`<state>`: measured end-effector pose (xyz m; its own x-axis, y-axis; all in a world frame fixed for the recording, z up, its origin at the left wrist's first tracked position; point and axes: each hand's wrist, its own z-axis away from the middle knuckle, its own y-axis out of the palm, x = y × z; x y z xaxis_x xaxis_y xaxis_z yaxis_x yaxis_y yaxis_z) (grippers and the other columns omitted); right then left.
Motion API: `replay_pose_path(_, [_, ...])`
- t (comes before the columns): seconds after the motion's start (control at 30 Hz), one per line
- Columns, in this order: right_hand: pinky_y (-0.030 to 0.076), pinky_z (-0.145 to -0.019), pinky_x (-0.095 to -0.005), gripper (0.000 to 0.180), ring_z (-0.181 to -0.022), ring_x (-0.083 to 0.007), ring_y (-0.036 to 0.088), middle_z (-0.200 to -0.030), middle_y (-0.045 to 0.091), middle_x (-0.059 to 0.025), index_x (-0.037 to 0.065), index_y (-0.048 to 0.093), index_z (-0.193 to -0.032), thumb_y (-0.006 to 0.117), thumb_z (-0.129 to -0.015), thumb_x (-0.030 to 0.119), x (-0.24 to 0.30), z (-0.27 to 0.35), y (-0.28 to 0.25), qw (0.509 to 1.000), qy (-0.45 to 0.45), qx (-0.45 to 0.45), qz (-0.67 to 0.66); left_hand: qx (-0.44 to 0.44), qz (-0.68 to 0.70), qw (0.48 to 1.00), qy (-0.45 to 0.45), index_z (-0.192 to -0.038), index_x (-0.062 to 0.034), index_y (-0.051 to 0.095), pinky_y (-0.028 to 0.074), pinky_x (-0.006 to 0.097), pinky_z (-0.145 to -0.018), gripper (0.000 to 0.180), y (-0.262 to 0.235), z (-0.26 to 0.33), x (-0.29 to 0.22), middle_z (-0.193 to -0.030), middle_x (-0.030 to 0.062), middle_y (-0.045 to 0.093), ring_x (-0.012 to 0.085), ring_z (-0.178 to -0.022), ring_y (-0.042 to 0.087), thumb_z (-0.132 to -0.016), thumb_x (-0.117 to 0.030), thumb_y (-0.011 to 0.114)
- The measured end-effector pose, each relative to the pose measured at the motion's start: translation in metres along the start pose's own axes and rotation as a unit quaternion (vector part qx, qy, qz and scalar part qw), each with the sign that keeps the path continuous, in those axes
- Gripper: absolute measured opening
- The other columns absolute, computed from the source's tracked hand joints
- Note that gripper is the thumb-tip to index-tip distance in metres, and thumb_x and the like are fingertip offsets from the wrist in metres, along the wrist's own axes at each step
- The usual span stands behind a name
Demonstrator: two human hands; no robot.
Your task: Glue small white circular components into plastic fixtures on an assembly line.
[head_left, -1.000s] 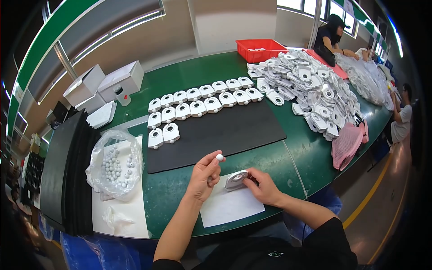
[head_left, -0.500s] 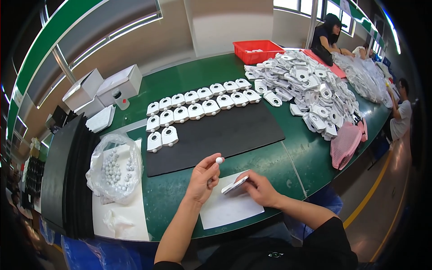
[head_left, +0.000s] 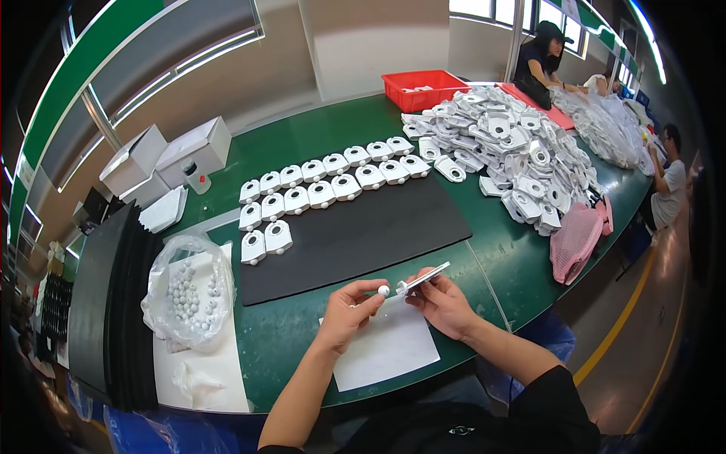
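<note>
A small white ball is pinched between the thumb and forefinger of my left hand. Just to its right, my right hand grips a white plastic part, tilted nearly edge-on, its near end close to the ball. Whether ball and part touch I cannot tell. Both hands are above a white sheet of paper on the green table. Beyond them a black mat carries rows of similar white parts, each with a round hole and a ball at its lower end.
An open plastic bag of white balls lies at left, beside stacked black mats. A large heap of white parts covers the right side, with a red bin behind and a pink mesh piece nearer. Two people sit farther right.
My left hand has moved slightly right and lower with the ball. My right hand has raised and turned the white part, bringing its end close to the ball.
</note>
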<state>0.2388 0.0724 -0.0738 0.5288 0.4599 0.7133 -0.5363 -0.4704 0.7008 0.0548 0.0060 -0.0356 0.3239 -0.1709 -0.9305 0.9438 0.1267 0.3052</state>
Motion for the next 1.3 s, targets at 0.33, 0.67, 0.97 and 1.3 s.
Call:
replay_pose_path(0.33, [0.042, -0.087, -0.0319, 0.007, -0.098, -0.0166, 0.052, -0.103, 0.054, -0.006, 0.011, 0.049, -0.097, 0.044, -0.092, 0.013, 0.0, -0.001, 0.007, 0.998, -0.021, 0.02, 0.049, 0.011, -0.039, 0.999, 0.008, -0.097, -0.0053, 0.064, 0.028, 0.016, -0.045, 0.022, -0.001, 0.0, 0.004, -0.072, -0.0035, 0.057, 0.0013, -0.054, 0.042, -0.075, -0.011, 0.068])
replay_pose_path(0.67, [0.042, -0.066, -0.0236, 0.018, -0.072, -0.0098, 0.049, -0.093, 0.053, -0.003, 0.005, 0.046, -0.109, 0.044, -0.092, 0.011, 0.01, 0.001, 0.018, 0.996, 0.048, 0.0, 0.076, -0.036, -0.227, 0.955, 0.19, -0.088, -0.0031, 0.063, 0.031, 0.018, -0.047, 0.035, 0.003, 0.001, 0.011, -0.058, -0.0036, 0.05, 0.0021, -0.053, 0.04, -0.059, -0.009, 0.081])
replay_pose_path(0.97, [0.04, -0.057, -0.0196, 0.023, -0.066, -0.0056, 0.049, -0.08, 0.055, -0.0003, 0.0, 0.049, -0.108, 0.052, -0.087, 0.01, 0.039, -0.067, 0.058, 0.931, -0.026, 0.107, 0.347, -0.12, -0.058, 0.973, 0.189, -0.108, -0.0043, 0.049, 0.031, 0.016, -0.048, 0.045, -0.012, -0.009, 0.008, -0.059, -0.0051, 0.047, 0.0013, -0.053, 0.042, -0.071, -0.012, 0.073])
replay_pose_path(1.3, [0.048, -0.074, -0.0356, 0.034, -0.08, -0.0282, 0.062, -0.085, 0.065, -0.0137, 0.002, 0.061, -0.099, 0.063, -0.073, 0.024, -0.046, -0.225, 0.044, 0.795, -0.074, -0.027, 0.602, -0.053, 0.299, 0.953, -0.018, -0.109, -0.0038, 0.045, 0.027, 0.017, -0.041, 0.021, -0.035, -0.016, 0.009, -0.078, 0.0041, 0.046, 0.0072, -0.057, 0.038, -0.091, -0.014, 0.046])
